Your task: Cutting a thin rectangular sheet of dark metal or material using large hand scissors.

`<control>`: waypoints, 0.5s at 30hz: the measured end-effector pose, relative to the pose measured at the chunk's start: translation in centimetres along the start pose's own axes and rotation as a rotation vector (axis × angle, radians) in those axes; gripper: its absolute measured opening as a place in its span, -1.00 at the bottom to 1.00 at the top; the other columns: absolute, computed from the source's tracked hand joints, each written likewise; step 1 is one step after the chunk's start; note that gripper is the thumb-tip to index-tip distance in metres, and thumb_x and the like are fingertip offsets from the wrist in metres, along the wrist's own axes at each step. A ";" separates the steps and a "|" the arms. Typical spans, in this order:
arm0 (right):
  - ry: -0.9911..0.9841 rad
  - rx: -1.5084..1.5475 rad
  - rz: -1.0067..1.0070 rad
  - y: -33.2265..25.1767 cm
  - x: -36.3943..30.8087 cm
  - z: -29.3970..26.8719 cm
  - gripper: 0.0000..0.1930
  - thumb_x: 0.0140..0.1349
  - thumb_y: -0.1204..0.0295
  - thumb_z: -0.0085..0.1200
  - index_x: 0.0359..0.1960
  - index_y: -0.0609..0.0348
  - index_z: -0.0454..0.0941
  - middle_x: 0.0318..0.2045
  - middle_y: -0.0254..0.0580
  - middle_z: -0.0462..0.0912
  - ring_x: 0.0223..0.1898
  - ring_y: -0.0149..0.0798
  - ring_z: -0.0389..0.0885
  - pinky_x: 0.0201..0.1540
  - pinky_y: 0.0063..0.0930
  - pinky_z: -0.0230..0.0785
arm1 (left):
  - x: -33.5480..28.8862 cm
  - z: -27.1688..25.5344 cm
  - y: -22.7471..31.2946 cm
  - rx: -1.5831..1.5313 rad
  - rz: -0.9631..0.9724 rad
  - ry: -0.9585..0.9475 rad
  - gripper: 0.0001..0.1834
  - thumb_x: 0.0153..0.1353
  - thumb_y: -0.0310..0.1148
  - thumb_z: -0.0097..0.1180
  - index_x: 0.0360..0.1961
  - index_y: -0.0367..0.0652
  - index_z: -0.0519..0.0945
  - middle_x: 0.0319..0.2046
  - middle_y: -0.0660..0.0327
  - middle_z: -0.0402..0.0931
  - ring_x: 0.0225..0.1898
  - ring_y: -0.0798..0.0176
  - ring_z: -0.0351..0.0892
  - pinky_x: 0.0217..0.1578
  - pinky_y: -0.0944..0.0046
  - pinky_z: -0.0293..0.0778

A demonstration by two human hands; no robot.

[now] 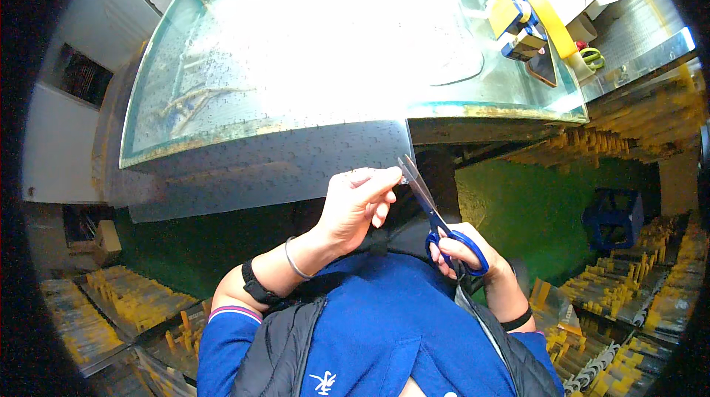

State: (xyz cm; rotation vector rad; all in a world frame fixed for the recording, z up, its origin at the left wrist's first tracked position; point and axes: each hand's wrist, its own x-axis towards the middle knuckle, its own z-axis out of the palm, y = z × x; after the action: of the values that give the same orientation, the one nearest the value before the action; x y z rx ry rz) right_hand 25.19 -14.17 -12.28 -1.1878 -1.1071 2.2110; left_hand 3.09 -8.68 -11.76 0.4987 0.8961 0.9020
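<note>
My right hand (484, 250) is closed around the blue handles of a pair of scissors (423, 196). The blades point up and away from me, slightly parted, with their tips beside my left fingertips. A thin see-through plastic sheet (244, 169), dotted with small dark marks, hangs over the near edge of the glass-topped table (140, 133). My left hand (353, 203) is closed in a pinch near the sheet's lower right corner. A small clear bit shows at those fingertips; whether it is still joined to the sheet is hard to see.
Glare washes out the table's middle. At its right stand a blue tape dispenser (526, 33), a phone (543, 68) and green-handled scissors (592, 58). A blue stool-like plastic item (614, 218) is on the green floor (518, 208). Racks with yellow pieces (140, 297) line both sides.
</note>
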 end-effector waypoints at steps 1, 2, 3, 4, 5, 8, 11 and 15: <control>-0.008 0.027 0.006 0.0 0.0 0.1 -0.71 0.21 0.27 -0.01 -0.53 0.25 0.44 -0.71 -0.29 0.45 -0.72 -0.47 0.42 -0.69 -0.63 0.28 | 0.0 0.1 0.0 0.012 0.002 0.004 -0.78 0.06 -0.29 0.22 -0.42 -0.27 0.59 -0.63 0.25 0.48 -0.75 0.49 0.32 -0.77 0.51 0.19; 0.033 0.017 0.019 0.0 0.0 0.5 -0.70 0.22 0.26 -0.02 -0.53 0.25 0.44 -0.72 -0.28 0.44 -0.73 -0.47 0.41 -0.70 -0.63 0.27 | 0.1 0.3 -0.1 0.034 0.006 0.019 -0.79 0.07 -0.29 0.21 -0.44 -0.25 0.58 -0.64 0.27 0.47 -0.77 0.50 0.30 -0.78 0.52 0.17; 0.075 0.008 0.034 -0.1 -0.1 1.0 -0.70 0.22 0.26 -0.02 -0.54 0.25 0.43 -0.73 -0.27 0.44 -0.75 -0.47 0.40 -0.72 -0.63 0.26 | 0.1 0.6 -0.2 0.056 0.009 0.033 -0.80 0.07 -0.29 0.20 -0.45 -0.24 0.57 -0.66 0.28 0.46 -0.78 0.51 0.29 -0.80 0.53 0.15; 0.117 0.000 0.048 -0.3 -0.2 1.5 -0.69 0.22 0.26 -0.02 -0.55 0.26 0.43 -0.75 -0.27 0.43 -0.76 -0.46 0.40 -0.73 -0.63 0.25 | 0.2 0.7 -0.2 0.079 0.012 0.047 -0.81 0.08 -0.29 0.19 -0.46 -0.22 0.56 -0.67 0.30 0.45 -0.80 0.53 0.27 -0.82 0.54 0.14; 0.133 -0.009 0.058 -0.6 -0.3 2.0 -0.69 0.22 0.24 -0.01 -0.55 0.23 0.42 -0.74 -0.28 0.44 -0.76 -0.48 0.39 -0.73 -0.64 0.24 | 0.2 0.8 -0.2 0.084 0.018 0.045 -0.81 0.08 -0.30 0.19 -0.46 -0.22 0.56 -0.67 0.30 0.45 -0.80 0.53 0.27 -0.82 0.54 0.13; 0.236 -0.046 0.007 -0.1 -0.5 3.1 -0.70 0.20 0.21 0.03 -0.54 0.17 0.43 -0.75 -0.33 0.44 -0.76 -0.53 0.38 -0.72 -0.67 0.23 | 0.2 1.0 -0.1 0.096 0.023 0.036 -0.81 0.08 -0.31 0.19 -0.47 -0.22 0.55 -0.67 0.29 0.45 -0.81 0.52 0.26 -0.83 0.54 0.12; 0.362 -0.186 -0.020 -0.2 -0.5 4.2 -0.67 0.18 0.19 0.06 -0.61 0.16 0.40 -0.77 -0.35 0.43 -0.77 -0.55 0.38 -0.71 -0.66 0.22 | 0.1 1.1 -0.1 0.096 0.018 0.038 -0.82 0.08 -0.32 0.19 -0.48 -0.22 0.55 -0.68 0.29 0.45 -0.82 0.52 0.25 -0.84 0.53 0.11; 0.432 -0.280 -0.057 -0.2 -0.5 4.8 -0.65 0.16 0.20 0.09 -0.65 0.16 0.38 -0.79 -0.34 0.42 -0.77 -0.55 0.37 -0.72 -0.63 0.19 | 0.0 1.2 -0.1 0.082 0.000 0.037 -0.83 0.08 -0.33 0.18 -0.49 -0.23 0.55 -0.69 0.29 0.44 -0.82 0.52 0.25 -0.85 0.53 0.10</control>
State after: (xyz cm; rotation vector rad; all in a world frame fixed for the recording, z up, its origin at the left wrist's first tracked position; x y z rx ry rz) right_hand 21.48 -16.58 -10.24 -1.6302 -1.2632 1.6772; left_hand 4.18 -8.72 -11.20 0.5540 0.9695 0.8795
